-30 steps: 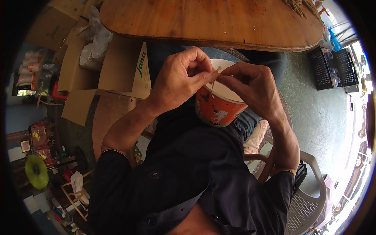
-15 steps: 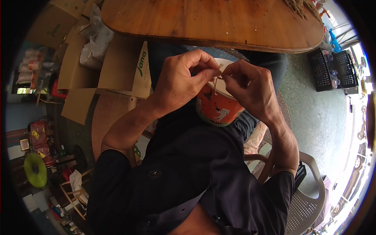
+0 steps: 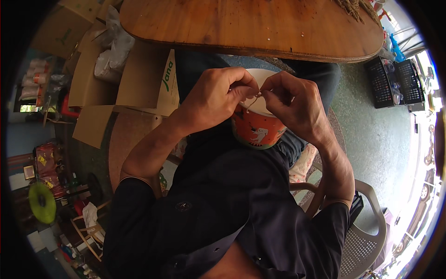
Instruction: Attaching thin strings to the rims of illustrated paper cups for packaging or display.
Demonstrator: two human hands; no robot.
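A round paper bucket (image 3: 255, 132), orange-red with a pale animal print and a white inside, sits in my lap between my thighs. Over its near rim both hands meet, pinching a thin tan string (image 3: 253, 102). My left hand (image 3: 217, 95) grips one part of it between thumb and forefinger, and my right hand (image 3: 297, 104) pinches it close by. A loose end of the string hangs down against the bucket's rim. Whether the string is joined to the bucket I cannot tell.
A wooden table (image 3: 251, 28) stands just beyond my knees, with dried stalks (image 3: 354, 8) at its far right. Open cardboard boxes (image 3: 139, 79) are on the left. Black plastic crates (image 3: 395, 83) rest on the floor at right. A plastic chair (image 3: 362, 246) is at lower right.
My left hand has dipped slightly and its fingers have closed up. The string's upward end no longer shows above my fingers. My right hand stays nearly in place.
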